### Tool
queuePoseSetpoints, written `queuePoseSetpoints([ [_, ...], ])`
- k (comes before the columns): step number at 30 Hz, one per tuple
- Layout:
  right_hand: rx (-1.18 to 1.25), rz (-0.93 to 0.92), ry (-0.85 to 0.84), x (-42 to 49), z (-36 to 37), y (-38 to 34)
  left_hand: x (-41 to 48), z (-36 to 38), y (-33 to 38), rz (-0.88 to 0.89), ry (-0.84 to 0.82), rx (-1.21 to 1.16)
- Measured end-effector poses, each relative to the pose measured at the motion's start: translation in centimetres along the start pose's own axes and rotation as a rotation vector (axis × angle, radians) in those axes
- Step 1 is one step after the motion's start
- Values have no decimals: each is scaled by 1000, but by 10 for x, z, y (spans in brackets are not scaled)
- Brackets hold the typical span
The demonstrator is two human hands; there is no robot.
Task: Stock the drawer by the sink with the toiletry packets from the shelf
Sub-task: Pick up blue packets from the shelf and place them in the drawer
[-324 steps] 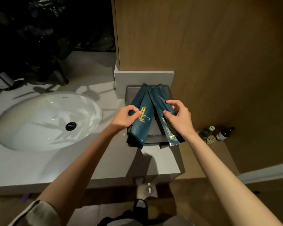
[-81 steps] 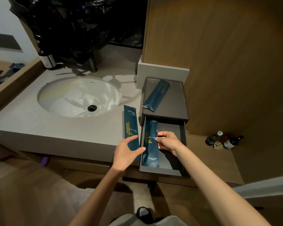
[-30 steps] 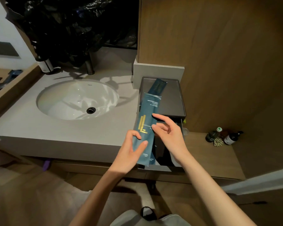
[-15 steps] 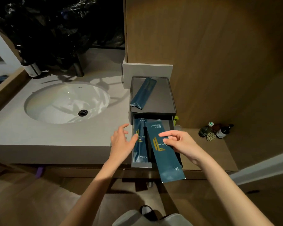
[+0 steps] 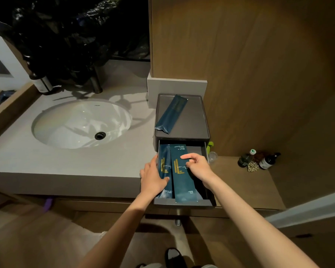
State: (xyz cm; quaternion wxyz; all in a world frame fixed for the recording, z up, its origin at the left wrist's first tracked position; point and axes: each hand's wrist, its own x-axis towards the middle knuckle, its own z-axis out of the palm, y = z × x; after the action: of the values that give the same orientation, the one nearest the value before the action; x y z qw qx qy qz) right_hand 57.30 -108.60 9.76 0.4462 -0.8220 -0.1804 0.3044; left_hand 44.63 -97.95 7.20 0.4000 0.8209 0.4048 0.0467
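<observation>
Stocking step in hand: seating the second packet in the open drawer (image 5: pixel 183 202) of the dark drawer unit (image 5: pixel 196 120), which stands on the counter (image 5: pixel 66 163) just right of the sink (image 5: pixel 75 122).

Findings:
- Two blue packets lie lengthwise in the drawer, side by side and touching. The dental kit packet (image 5: pixel 164 154) is on the left and the comb packet (image 5: pixel 182 182) on the right; its near end reaches the drawer's front wall.
- The left hand (image 5: pixel 153 178) lies flat along the drawer's left side, fingers straight and thumb resting across the dental kit packet. It grips nothing.
- The right hand (image 5: pixel 198 167) is on the comb packet's right edge, index finger stretched out on top and the other fingers curled. Whether the thumb pinches the edge or only presses cannot be told.
- A third packet (image 5: pixel 172 115) lies slantwise on top of the drawer unit, well apart from both hands and not yet stowed.
- The right part of the drawer floor shows bare beside the comb packet.
- Small bottles (image 5: pixel 267 161) stand on the lower wooden ledge to the right, apart from the work.

Assessment: the task looks partly done, two packets in and at least one out. The next move calls for letting go of the comb packet once it lies flat, then lifting the third packet and laying it in the free space at the right. Care is needed that no packet end rides over the front wall, since that could foul the drawer on closing.
</observation>
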Motion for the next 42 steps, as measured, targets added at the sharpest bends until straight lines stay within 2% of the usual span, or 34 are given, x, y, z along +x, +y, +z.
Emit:
queuePoseSetpoints([
  [12, -14, -66, 101, 9, 25, 10, -11, -4, -1, 19, -1, -113],
  [17, -184, -148, -25, -2, 12, 13, -17, -7, -6, 51, 10, -132],
  [20, -353, -143, -119, -11, 6, 15, -19, -8, -5, 53, 15, -136],
  [23, -423, -135, -170, -17, 9, 16, -20, -9, -4, 57, 12, -145],
  [28, -482, -126, -162, -18, 16, 14, -20, -10, -3, 60, -2, -138],
  [31, -667, -126, -155, -21, 19, 12, -19, -10, -4, 64, -5, -129],
  [33, -802, -174, -129, -22, 17, 10, -18, -10, -5, 67, -11, -122],
  [35, -814, -267, -129, -19, 11, 7, -17, -10, -6, 65, -19, -117],
  [38, -813, -389, -266, -11, 2, 5, -16, -9, -7, 65, -22, -109],
  [42, -847, -399, -407, 0, 6, 6, -14, -9, -8, 72, -30, -104],
])
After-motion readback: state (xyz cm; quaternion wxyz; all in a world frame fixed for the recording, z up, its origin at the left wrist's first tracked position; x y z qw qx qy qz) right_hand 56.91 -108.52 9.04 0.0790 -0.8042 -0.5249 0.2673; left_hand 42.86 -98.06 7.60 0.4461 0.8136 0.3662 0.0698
